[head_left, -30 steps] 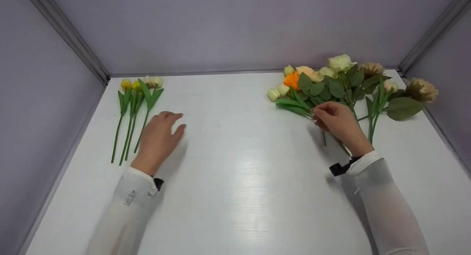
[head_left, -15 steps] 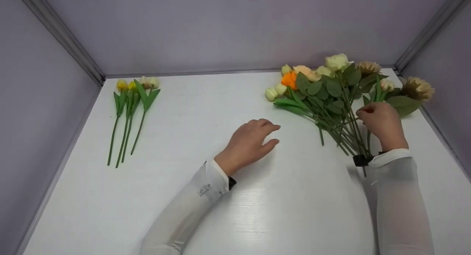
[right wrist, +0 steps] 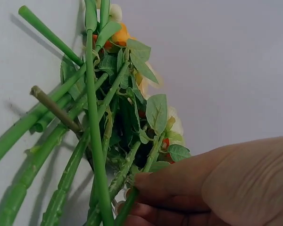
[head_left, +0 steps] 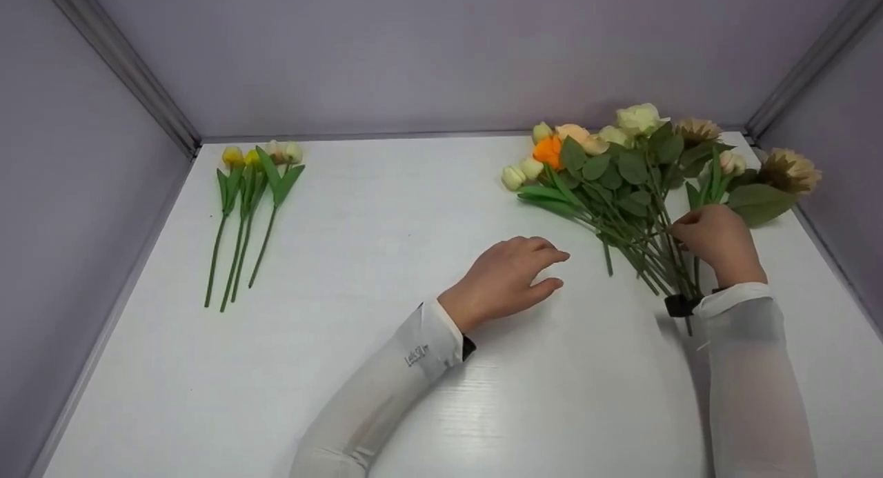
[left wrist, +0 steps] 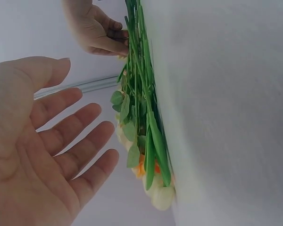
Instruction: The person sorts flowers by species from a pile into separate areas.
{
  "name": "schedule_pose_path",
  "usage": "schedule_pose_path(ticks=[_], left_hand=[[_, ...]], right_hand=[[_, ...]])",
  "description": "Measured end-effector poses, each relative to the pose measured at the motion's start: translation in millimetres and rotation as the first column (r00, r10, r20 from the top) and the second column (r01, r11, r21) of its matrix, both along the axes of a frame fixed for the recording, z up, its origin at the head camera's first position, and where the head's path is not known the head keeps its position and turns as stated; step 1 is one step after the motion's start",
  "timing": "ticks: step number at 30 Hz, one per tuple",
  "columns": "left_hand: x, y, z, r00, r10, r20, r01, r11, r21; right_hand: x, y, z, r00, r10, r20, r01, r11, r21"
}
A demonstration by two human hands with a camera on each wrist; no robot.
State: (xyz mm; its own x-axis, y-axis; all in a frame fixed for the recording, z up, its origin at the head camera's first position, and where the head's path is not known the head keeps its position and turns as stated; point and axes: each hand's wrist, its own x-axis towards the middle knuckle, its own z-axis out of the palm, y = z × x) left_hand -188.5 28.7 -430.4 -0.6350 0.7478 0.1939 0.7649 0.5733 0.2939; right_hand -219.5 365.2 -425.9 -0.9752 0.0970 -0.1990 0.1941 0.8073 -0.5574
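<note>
A heap of artificial flowers lies at the back right, with pale tulips point(head_left: 512, 178), an orange bloom point(head_left: 548, 152), a cream rose point(head_left: 639, 118) and brownish blooms point(head_left: 791, 170). Their green stems point(head_left: 645, 247) cross and point toward me. At the right side of the stems is my right hand point(head_left: 721, 243). In the right wrist view its thumb and fingers pinch a green flower stem point(right wrist: 127, 207) low in the bunch; the flower it belongs to is hidden. My left hand point(head_left: 507, 278) hovers left of the stems, fingers spread and holding nothing, its palm point(left wrist: 28, 174) visible in the left wrist view.
Yellow tulips point(head_left: 232, 156) and a pale tulip point(head_left: 293, 152) lie side by side at the back left, stems toward me. Grey-lilac panels point(head_left: 441, 57) wall the white table point(head_left: 379, 209) at the back and both sides.
My left hand has swung right from beside the left tulips to near the large heap. My right hand has shifted from the heap's left stems to its right side.
</note>
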Motion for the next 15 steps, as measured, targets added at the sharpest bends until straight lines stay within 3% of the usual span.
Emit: schedule_pose_path(ticks=[8,15], left_hand=[[-0.4,-0.9,-6.2,0.999,0.021,0.044,-0.021,1.000,0.009],[-1.5,-1.7,-6.9,0.997,0.034,0.075,-0.035,0.999,0.015]], right_hand=[[0.3,3.1,0.5,1.000,-0.005,0.006,0.005,1.000,0.002],[-1.5,1.8,0.2,0.996,-0.047,-0.077,0.047,0.999,-0.006]])
